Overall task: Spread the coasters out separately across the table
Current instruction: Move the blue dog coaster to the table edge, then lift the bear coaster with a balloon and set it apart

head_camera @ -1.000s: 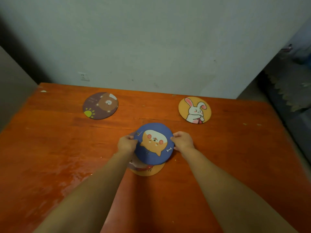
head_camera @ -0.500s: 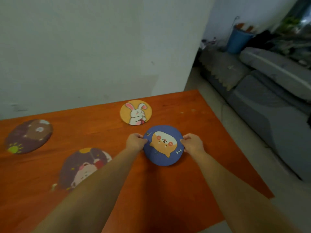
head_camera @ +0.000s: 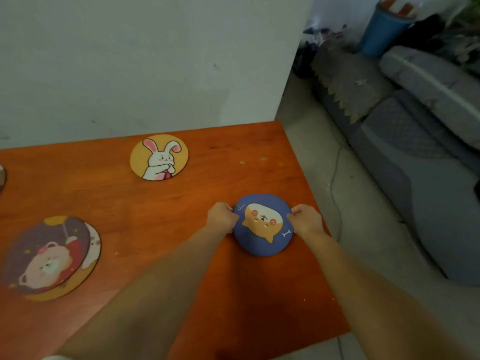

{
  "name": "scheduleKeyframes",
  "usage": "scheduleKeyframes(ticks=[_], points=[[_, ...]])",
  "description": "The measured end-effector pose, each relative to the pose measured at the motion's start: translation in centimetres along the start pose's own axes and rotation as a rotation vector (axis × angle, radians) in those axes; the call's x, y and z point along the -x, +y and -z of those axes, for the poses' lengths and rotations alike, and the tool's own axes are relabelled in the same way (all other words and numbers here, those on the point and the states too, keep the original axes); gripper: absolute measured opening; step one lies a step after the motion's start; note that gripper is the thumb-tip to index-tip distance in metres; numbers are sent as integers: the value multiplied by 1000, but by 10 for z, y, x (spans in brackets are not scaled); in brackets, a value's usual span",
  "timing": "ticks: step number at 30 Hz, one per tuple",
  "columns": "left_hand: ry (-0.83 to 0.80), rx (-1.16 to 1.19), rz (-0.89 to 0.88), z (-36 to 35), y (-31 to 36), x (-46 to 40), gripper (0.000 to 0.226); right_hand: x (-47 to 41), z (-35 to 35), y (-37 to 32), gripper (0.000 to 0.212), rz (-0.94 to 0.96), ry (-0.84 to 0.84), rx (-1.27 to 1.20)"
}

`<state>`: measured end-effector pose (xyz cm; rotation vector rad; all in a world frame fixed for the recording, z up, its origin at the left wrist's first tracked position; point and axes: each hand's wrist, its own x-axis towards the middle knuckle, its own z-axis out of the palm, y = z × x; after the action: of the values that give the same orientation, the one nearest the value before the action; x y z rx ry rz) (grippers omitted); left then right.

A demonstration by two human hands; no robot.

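A round blue coaster with an orange dog face (head_camera: 262, 224) is near the right edge of the orange wooden table (head_camera: 161, 209). My left hand (head_camera: 222, 216) grips its left rim and my right hand (head_camera: 306, 220) grips its right rim. A yellow rabbit coaster (head_camera: 159, 157) lies flat toward the back. At the left, a purple bear coaster (head_camera: 44, 255) rests on top of other coasters in a small stack (head_camera: 89, 255). A sliver of a dark coaster (head_camera: 2, 178) shows at the far left edge.
A white wall (head_camera: 130, 61) stands behind the table. The table's right edge (head_camera: 309, 183) drops to a grey floor. A grey sofa (head_camera: 415, 139) and a blue bucket (head_camera: 381, 29) are off to the right.
Both hands carried the blue dog coaster off the stack and rightward toward the table's right edge. The view swung right, so the stack now appears at the left.
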<state>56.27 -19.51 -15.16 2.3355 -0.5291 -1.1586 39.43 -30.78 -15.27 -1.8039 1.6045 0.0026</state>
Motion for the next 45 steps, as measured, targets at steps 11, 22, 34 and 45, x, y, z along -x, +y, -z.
scheduleKeyframes(ticks=[11, 22, 34, 45], points=[[60, -249, -40, -11, -2, 9, 38, -4, 2, 14, 16, 120, -35, 120], [238, 328, -121, 96, -51, 45, 26, 43, -11, -96, 33, 403, 96, 31], [540, 146, 66, 261, -254, 67, 26, 152, -191, -234, 20, 624, -134, 113], [449, 170, 144, 307, -326, 28, 28, 185, -295, -269, 23, 310, -224, 92]])
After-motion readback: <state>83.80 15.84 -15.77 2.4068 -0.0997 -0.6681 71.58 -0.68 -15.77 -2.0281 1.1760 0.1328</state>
